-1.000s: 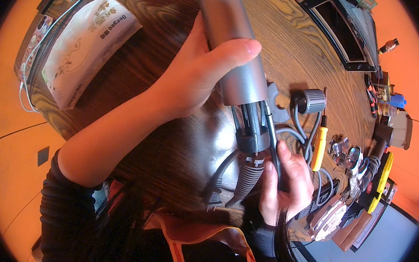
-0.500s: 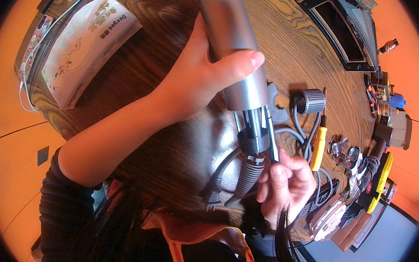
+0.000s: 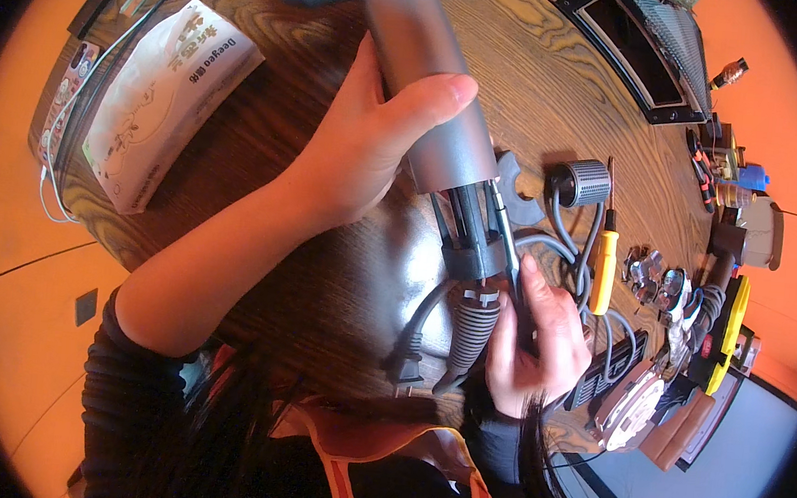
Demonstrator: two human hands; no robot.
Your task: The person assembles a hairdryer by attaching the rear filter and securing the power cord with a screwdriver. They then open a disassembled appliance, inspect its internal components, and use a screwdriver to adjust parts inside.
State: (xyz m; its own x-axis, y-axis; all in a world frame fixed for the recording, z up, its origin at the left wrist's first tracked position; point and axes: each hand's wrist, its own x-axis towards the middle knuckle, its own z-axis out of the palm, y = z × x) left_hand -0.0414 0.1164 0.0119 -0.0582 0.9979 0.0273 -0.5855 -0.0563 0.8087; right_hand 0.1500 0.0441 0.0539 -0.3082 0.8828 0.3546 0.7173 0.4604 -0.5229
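Note:
My left hand (image 3: pixel 384 140) is wrapped round the grey handle of a hair dryer (image 3: pixel 422 73), its head at the top edge of the view. From the handle's lower end a dark inner frame (image 3: pixel 469 222) sticks out, with a ribbed cord sleeve (image 3: pixel 473 334) below it. My right hand (image 3: pixel 541 344) is closed on a slim screwdriver (image 3: pixel 510 234). Its metal tip touches or almost touches the inner frame just under the handle's rim; which one, I cannot tell. The screwdriver's grip is mostly hidden by my fingers.
On the wooden table, a yellow-handled screwdriver (image 3: pixel 605 275) lies beside the dryer's grey cord (image 3: pixel 558 238) and a perforated round filter cover (image 3: pixel 583 182). A tissue pack (image 3: pixel 166 104) lies left, a black-framed device (image 3: pixel 638 57) at the far right. Pliers (image 3: pixel 701 170) and clutter line the right edge.
The hair dryer has shifted slightly left and up in view. My right hand now grips the screwdriver lower, fingers stretched along it, and its tip has come up beside the frame near the handle rim.

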